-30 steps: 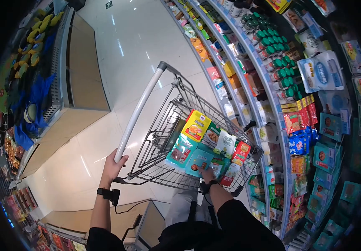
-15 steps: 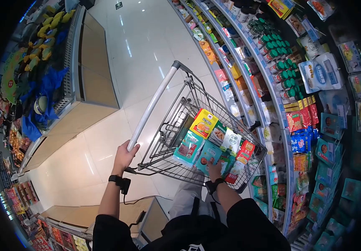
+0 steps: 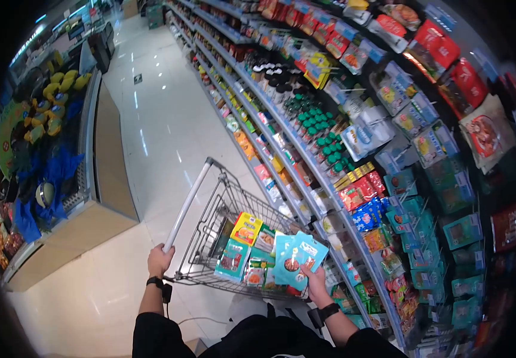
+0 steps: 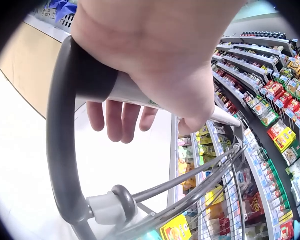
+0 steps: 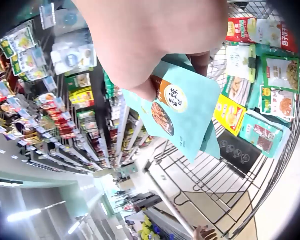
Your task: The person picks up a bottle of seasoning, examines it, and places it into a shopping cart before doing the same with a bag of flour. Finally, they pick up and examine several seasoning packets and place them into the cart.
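In the head view the left hand (image 3: 160, 261) grips the near end of the cart's handle bar (image 3: 187, 206); the left wrist view shows its fingers (image 4: 121, 120) wrapped over the bar. My right hand (image 3: 316, 285) pinches teal packets (image 3: 297, 259), at least two fanned together, above the right part of the cart basket. In the right wrist view the thumb lies on the front packet (image 5: 182, 107), which has a food picture. Inside the basket lie a yellow packet (image 3: 246, 228), a teal packet with dark contents (image 3: 232, 259) and several other packets.
Shelves (image 3: 353, 224) of packets and green-capped jars run along the right, with teal packets (image 3: 425, 262) hanging there. A wood-panelled display stand (image 3: 111, 149) with yellow and blue goods is at the left. Tiled floor (image 3: 150, 113) stretches between them.
The right hand has lifted from among the packets in the basket, now holding teal packets higher and to the right. The view has tilted up along the aisle. The left hand still grips the bar.
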Tool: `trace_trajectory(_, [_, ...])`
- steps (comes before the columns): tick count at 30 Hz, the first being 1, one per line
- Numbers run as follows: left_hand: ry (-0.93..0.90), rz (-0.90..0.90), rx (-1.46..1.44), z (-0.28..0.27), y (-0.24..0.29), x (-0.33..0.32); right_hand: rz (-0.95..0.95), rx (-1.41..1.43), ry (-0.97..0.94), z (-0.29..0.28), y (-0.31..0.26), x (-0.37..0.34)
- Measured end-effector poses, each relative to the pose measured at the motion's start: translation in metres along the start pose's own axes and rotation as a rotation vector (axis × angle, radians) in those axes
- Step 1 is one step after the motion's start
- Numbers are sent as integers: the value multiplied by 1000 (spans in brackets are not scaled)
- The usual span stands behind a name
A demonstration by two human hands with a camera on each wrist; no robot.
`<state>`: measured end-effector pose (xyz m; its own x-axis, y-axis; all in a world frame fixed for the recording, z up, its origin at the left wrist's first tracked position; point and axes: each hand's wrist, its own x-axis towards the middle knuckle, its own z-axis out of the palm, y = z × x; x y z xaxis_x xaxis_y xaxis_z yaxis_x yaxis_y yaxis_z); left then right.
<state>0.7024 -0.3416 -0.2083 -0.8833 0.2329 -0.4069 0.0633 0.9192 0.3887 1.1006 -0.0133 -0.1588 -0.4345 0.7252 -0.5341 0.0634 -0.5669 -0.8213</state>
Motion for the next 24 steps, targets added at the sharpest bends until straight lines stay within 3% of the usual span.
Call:
trace_trajectory(2, [126,42,68,11,-10,5,-55,15,-25,-9,-12,-18])
trace_trajectory(8, [-19,-19,279,-6,5,22,-213,147,-4,-32,-30,-65])
trace_trajectory(10, [89,-64,283,7,5,39,-233,172,16,-40,-33,-72])
trace_trajectory(11, [458,84,358,35,-1,44,-241,173,45,-45,-31,-73])
trace_trajectory(12, [472,107,354,40,16,40,-262,190,51,-48,-33,-75])
trace_trajectory(14, [734,570,111,57,62,5,-243,150,15,-52,-39,-83])
trace_trajectory(16, [206,692,-313,61,124,-64,-230,180,-38,-46,-56,-97])
trace_trajectory(17, [-125,647,-470,61,159,-102,-212,196,-96,-42,-64,-102])
trace_trajectory(20, [-887,466,-1070,72,223,-202,-217,218,-194,-33,-76,-109])
trace_trajectory(22, [-1109,417,-1290,112,231,-214,-222,201,-213,-27,-81,-112])
trace_trajectory(24, [-1069,440,-1275,107,243,-241,-218,185,-237,-28,-83,-114])
